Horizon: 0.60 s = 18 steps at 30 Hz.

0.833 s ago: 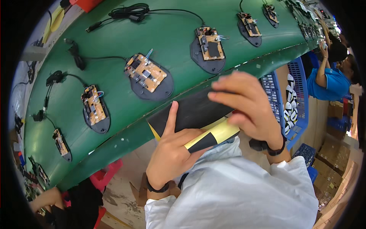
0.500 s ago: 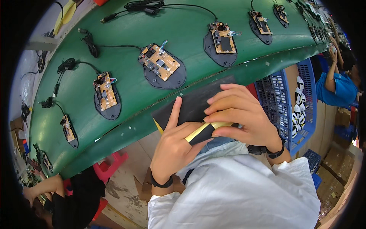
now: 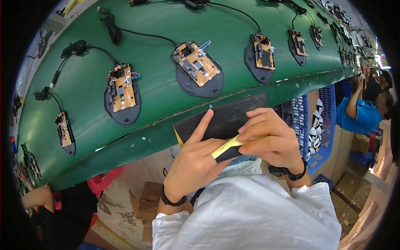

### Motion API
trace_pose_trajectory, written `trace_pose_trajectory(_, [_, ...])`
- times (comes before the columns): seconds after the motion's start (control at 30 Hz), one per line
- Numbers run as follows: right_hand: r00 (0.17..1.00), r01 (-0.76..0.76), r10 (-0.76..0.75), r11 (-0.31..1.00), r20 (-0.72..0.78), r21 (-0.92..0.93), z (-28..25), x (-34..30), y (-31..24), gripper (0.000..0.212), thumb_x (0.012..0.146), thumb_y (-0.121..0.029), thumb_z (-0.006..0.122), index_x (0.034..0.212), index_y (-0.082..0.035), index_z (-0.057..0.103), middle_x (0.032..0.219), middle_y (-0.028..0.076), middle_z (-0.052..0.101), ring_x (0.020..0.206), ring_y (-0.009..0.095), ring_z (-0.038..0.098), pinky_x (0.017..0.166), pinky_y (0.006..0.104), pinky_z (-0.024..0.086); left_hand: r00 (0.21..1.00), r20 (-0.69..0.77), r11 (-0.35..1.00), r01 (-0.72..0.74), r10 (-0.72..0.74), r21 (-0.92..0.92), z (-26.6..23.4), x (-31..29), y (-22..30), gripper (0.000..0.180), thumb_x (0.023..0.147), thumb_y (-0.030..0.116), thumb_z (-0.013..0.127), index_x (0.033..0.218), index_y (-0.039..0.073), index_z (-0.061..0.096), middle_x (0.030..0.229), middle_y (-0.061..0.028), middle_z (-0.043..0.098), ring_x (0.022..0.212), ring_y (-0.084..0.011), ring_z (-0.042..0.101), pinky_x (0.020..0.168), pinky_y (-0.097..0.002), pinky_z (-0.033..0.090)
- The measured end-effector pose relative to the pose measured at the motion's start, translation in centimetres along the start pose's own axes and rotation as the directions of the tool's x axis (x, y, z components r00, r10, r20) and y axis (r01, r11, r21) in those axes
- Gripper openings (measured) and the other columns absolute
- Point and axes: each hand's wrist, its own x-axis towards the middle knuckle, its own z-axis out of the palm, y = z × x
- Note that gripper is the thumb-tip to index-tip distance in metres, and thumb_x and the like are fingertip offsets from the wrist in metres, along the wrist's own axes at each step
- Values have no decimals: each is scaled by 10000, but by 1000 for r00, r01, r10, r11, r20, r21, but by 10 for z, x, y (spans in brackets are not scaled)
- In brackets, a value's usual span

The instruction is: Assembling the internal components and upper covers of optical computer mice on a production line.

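Observation:
My left hand (image 3: 192, 166) is closed around the lower left part of a black sheet (image 3: 233, 116) with yellow backing, its index finger stretched out along the sheet. A folded edge shows a bare yellow backing strip (image 3: 225, 148) with black below it. My right hand (image 3: 273, 139) bends over the sheet's right side, thumb and fingertips pinching at the end of that strip. Whether a small piece is between those fingertips cannot be seen. Beyond the sheet, a computer mouse base with a circuit board (image 3: 198, 68) lies on the green belt, its cable attached.
More mouse bases, such as one at left (image 3: 122, 95) and one at right (image 3: 261, 58), line the green belt (image 3: 154, 62). A blue crate (image 3: 329, 125) of white-and-black mouse shells stands to my right. Co-workers sit at both sides, one in a blue shirt (image 3: 350, 114).
The view has shifted, so the belt and crate sit differently in it. My right fingertips have moved along the folded edge, where more plain yellow now shows and less black.

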Motion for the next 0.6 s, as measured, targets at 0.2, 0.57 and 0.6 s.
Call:
trace_pose_trajectory(0.2, [985, -158, 172, 946, -25, 282, -4, 11, -8, 245, 873, -162, 791, 1079, -42, 732, 1142, 111, 726, 1060, 293, 681, 1036, 502, 467, 1000, -11, 998, -24, 24, -64, -4, -5, -5, 293, 744, 46, 850, 1019, 2, 759, 879, -85, 764, 802, -241, 739, 1216, -624, 349])
trace_pose_trajectory(0.57, [981, -191, 173, 932, 85, 308, 0, 19, -13, 149, 867, -183, 810, 796, -101, 709, 1005, 91, 728, 1002, 296, 680, 1005, 522, 506, 991, -3, 990, -135, 135, -43, -5, -12, -15, 374, 692, 12, 840, 1052, 3, 737, 953, -79, 754, 858, -242, 738, 1233, -629, 326])
trace_pose_trajectory(0.6, [980, -195, 175, 933, 90, 304, 3, 19, -13, 149, 867, -183, 810, 796, -101, 709, 1005, 91, 728, 1002, 296, 680, 1005, 522, 506, 992, 15, 991, -128, 129, -43, -7, -12, -15, 345, 701, 17, 839, 1030, -2, 737, 930, -80, 749, 841, -245, 735, 1232, -626, 330])
